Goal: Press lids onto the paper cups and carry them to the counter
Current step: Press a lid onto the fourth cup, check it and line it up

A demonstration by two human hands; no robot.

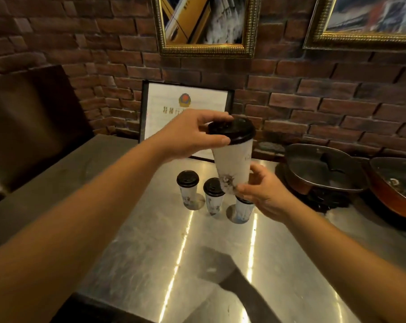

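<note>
Three lidded cups stand together near the counter's [136, 248] far edge: left cup [188, 191], middle cup [213, 196], right cup [243, 211]. Above them a fourth paper cup [234, 164] is held tilted in the air. The left hand [192, 134] pinches its black lid [232, 130] at the rim; the right hand [265, 194] grips the cup's base. Two pans [323, 169] sit by the right edge.

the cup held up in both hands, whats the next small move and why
Probably set the held cup down on the metal table beside the three lidded cups. Its black lid looks seated, with the left hand on the rim and the right hand at the base, but the far rim is hidden, so one last press may help.
</note>
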